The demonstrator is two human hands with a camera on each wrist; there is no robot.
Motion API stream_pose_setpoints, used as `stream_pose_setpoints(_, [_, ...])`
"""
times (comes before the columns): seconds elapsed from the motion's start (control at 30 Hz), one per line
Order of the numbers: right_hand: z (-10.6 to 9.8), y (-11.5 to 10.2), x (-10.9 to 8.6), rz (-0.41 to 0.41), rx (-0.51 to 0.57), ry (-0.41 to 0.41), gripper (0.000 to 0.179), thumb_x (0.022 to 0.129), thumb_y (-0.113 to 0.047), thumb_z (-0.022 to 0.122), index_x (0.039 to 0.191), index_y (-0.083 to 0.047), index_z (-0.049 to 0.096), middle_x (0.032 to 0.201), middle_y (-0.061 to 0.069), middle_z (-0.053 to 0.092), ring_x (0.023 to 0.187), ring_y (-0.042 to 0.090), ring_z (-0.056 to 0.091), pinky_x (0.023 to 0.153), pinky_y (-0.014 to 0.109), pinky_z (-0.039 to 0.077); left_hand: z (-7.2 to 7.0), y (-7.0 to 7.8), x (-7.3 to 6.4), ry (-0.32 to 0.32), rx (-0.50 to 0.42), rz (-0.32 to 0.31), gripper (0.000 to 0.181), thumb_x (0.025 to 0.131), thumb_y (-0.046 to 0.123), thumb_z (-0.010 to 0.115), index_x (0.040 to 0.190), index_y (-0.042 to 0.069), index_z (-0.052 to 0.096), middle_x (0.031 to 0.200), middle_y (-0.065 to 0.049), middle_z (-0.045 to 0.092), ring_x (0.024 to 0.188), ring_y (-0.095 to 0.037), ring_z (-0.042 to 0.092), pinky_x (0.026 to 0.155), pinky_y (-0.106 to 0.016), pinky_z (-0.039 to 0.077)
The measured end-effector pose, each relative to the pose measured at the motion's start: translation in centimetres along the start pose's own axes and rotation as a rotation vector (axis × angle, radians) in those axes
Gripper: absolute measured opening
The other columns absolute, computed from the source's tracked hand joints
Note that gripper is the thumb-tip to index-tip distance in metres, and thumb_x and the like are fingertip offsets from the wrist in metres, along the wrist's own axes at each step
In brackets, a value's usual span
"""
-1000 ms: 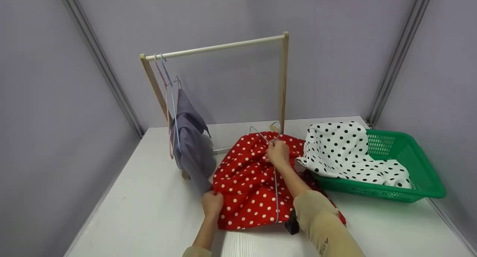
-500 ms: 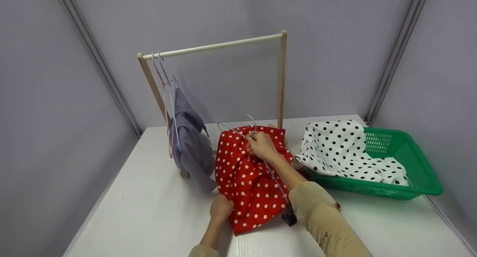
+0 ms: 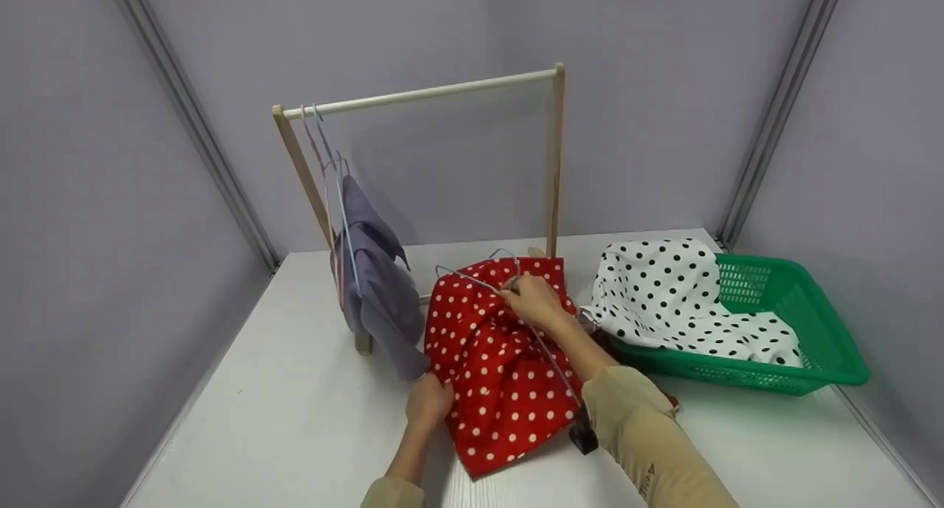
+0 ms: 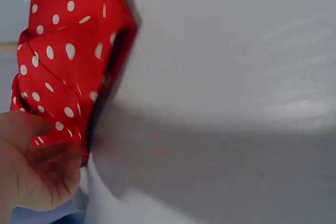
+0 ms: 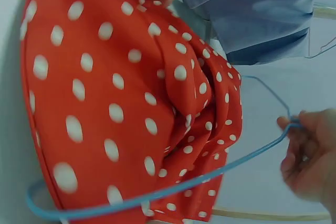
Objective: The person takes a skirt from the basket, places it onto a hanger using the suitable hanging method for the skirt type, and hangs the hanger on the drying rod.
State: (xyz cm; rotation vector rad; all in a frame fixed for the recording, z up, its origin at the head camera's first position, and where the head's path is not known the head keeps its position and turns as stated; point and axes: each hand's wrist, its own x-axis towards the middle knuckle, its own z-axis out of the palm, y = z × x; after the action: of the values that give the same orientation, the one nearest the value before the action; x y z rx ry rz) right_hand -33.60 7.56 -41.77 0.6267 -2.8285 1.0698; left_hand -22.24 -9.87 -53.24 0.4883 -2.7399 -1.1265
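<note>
A red cloth with white dots (image 3: 494, 390) lies bunched on the white table. My left hand (image 3: 430, 399) pinches its left edge; in the left wrist view the curled fingers (image 4: 55, 169) meet the fabric. My right hand (image 3: 532, 300) grips a light blue wire hanger (image 5: 210, 175) just below its hook. The hanger is tilted across the cloth, its far shoulder out to the left and its other end near the black wrist camera (image 3: 583, 430). Whether any cloth passes through the hanger is hard to tell.
Behind stands a wooden rack (image 3: 420, 94). At its left end hang a pink hanger (image 3: 313, 143), a blue one and a grey-purple garment (image 3: 380, 272). To the right, a green basket (image 3: 818, 324) holds a white cloth with black dots (image 3: 664, 294).
My right hand and the hanger have shifted left over the cloth. The red cloth has drawn in from the right and looks narrower. My left hand stays at its left edge.
</note>
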Motion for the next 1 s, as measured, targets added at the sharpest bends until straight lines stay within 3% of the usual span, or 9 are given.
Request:
stream_pose_setpoints(0.13, [0.3,1.2,-0.3,0.105,0.090,0.004,0.019,0.092,-0.016,0.056,0.093,-0.002,0.069,0.078,0.007,0.065,0.061,0.016,0.057,0.058,0.027,0.046,0.5,-0.2,0.7,0.057,-0.146,-0.105,0.028,0.089,0.008,0.053,0.102,-0.016,0.050,0.088,-0.026,0.058,0.077,-0.037,0.059,0.064,-0.044,0.049])
stream_pose_setpoints(0.27, [-0.1,2.0,-0.3,0.141,0.197,0.013,0.021,0.093,-0.014,0.053,0.089,0.001,0.067,0.078,0.015,0.065,0.051,0.017,0.058,0.048,0.024,0.046,1.0,0.0,1.5,0.089,-0.367,-0.212,0.036,0.088,0.006,0.048,0.111,-0.023,0.045,0.103,-0.037,0.053,0.095,-0.047,0.054,0.080,-0.051,0.045])
stream_pose_setpoints(0.4, [-1.0,2.5,-0.3,0.159,0.218,0.038,0.021,0.093,-0.013,0.054,0.086,0.001,0.067,0.076,0.016,0.066,0.047,0.017,0.058,0.045,0.024,0.047,0.9,0.3,2.1,0.067,-0.685,-0.353,0.042,0.089,0.003,0.043,0.121,-0.024,0.038,0.091,-0.030,0.056,0.073,-0.029,0.060,0.069,-0.034,0.049])
stream_pose_setpoints(0.5, [-1.4,2.7,-0.3,0.168,0.224,0.033,0.021,0.093,-0.014,0.054,0.088,0.002,0.068,0.077,0.015,0.066,0.050,0.020,0.060,0.047,0.025,0.048,0.8,0.4,2.3,0.016,-0.891,-0.447,0.045,0.092,0.004,0.042,0.128,-0.022,0.031,0.076,-0.016,0.053,0.051,-0.011,0.049,0.050,-0.020,0.042])
stream_pose_setpoints(0.57, [-1.5,2.9,-0.3,0.167,0.227,0.021,0.021,0.093,-0.014,0.054,0.090,0.003,0.067,0.078,0.016,0.066,0.051,0.020,0.061,0.047,0.025,0.049,0.7,0.4,2.4,-0.007,-0.988,-0.490,0.048,0.095,0.007,0.042,0.131,-0.020,0.026,0.082,-0.016,0.051,0.055,-0.012,0.051,0.054,-0.019,0.044])
stream_pose_setpoints(0.67, [-1.4,3.0,-0.3,0.164,0.219,0.009,0.021,0.092,-0.014,0.054,0.090,0.001,0.068,0.074,0.013,0.066,0.052,0.023,0.062,0.047,0.025,0.049,0.5,0.7,2.7,-0.019,-1.000,-0.495,0.052,0.096,0.012,0.042,0.133,-0.020,0.024,0.110,-0.029,0.048,0.092,-0.030,0.056,0.083,-0.034,0.046])
stream_pose_setpoints(0.77, [-1.2,3.2,-0.3,0.164,0.211,0.004,0.020,0.092,-0.013,0.054,0.089,0.000,0.068,0.069,0.007,0.064,0.058,0.029,0.064,0.047,0.025,0.048,0.3,1.5,3.2,-0.058,-0.971,-0.440,0.052,0.095,0.011,0.042,0.134,-0.017,0.025,0.133,-0.032,0.033,0.120,-0.042,0.036,0.100,-0.048,0.030])
stream_pose_setpoints(0.9, [-0.9,3.3,-0.5,0.168,0.203,-0.008,0.019,0.092,-0.013,0.054,0.088,0.000,0.068,0.069,0.007,0.062,0.060,0.033,0.064,0.045,0.023,0.048,-0.3,2.8,4.0,-0.110,-0.895,-0.315,0.046,0.092,0.009,0.042,0.135,-0.006,0.036,0.128,-0.026,0.043,0.111,-0.037,0.046,0.090,-0.046,0.038])
stream_pose_setpoints(1.0, [-0.6,3.3,-0.5,0.170,0.194,-0.006,0.019,0.092,-0.011,0.054,0.087,0.001,0.067,0.072,0.011,0.063,0.055,0.029,0.063,0.044,0.023,0.047,-1.0,3.6,4.5,-0.076,-0.822,-0.222,0.043,0.092,0.010,0.042,0.134,-0.001,0.043,0.122,-0.021,0.052,0.102,-0.031,0.052,0.084,-0.042,0.041])
